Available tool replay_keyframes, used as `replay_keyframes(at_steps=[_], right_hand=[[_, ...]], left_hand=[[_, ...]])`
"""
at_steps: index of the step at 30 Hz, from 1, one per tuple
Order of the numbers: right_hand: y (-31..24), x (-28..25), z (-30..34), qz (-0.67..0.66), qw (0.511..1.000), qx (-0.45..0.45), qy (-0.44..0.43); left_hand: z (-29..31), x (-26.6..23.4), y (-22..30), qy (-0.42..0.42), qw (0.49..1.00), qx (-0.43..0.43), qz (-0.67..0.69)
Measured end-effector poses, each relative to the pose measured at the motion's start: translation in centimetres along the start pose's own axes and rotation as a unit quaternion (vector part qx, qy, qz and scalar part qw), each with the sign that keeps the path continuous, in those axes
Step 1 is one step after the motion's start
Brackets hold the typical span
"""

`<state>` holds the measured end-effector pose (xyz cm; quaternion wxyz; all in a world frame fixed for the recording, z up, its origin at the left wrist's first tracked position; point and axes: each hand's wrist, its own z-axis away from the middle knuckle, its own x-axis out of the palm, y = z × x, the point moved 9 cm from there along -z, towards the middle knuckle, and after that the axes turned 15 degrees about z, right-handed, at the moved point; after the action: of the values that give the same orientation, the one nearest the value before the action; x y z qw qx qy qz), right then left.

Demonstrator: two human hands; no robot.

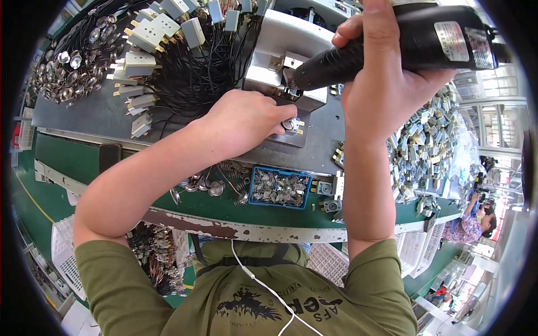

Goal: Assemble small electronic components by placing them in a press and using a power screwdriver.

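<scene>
My right hand [384, 84] is wrapped round a black electric screwdriver [330, 66]. The tool slants down to the left, and its tip meets a small part seated in a silver metal fixture [262, 75]; fingers and tool partly hide that part. Just below the tip, my left hand [244, 120] is closed, thumb and forefinger pinching a small part with brass prongs [292, 125] at the fixture's near edge. Beside my left forearm lies a bundle of black wires [196, 75], with grey plug blocks [148, 33] on their ends.
Silver metal cups [70, 75] with wires heap at the far left. A blue tray [255, 203] of small metal pieces stands near the table's front edge, with springs [235, 171] beside it. Many grey plug parts [426, 143] pile up at the right. Another person [471, 224] is farther right.
</scene>
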<state>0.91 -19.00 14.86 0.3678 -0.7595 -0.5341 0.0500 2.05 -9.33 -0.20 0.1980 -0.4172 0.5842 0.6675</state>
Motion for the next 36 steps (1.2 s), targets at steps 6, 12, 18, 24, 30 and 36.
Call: replay_keyframes(at_steps=[6, 12, 18, 24, 30, 36], right_hand=[[-0.3, 0.8, -0.1, 0.072, 0.997, 0.006, 0.008], [-4.0, -1.1, 2.0, 0.315, 0.943, 0.11, 0.001], [-2.4, -4.4, 3.2, 0.545, 0.836, 0.059, -0.032], [-2.7, -5.3, 3.0, 0.344, 0.932, 0.113, 0.015], [-3.4, -5.9, 2.6, 0.268, 0.96, 0.072, -0.026], [-3.9, -5.9, 2.0, 0.183, 0.98, 0.027, -0.068]], left_hand=[[0.5, -0.4, 0.5, 0.042, 0.997, 0.05, -0.032], [0.8, -0.1, -0.2, 0.043, 0.998, 0.035, -0.003], [0.6, -0.5, 0.0, 0.02, 1.0, 0.003, -0.022], [0.4, -0.4, 0.1, 0.009, 1.0, -0.002, -0.024], [0.4, -0.5, 0.2, 0.014, 0.999, 0.005, -0.032], [0.4, -1.0, 0.9, 0.045, 0.997, 0.051, -0.045]])
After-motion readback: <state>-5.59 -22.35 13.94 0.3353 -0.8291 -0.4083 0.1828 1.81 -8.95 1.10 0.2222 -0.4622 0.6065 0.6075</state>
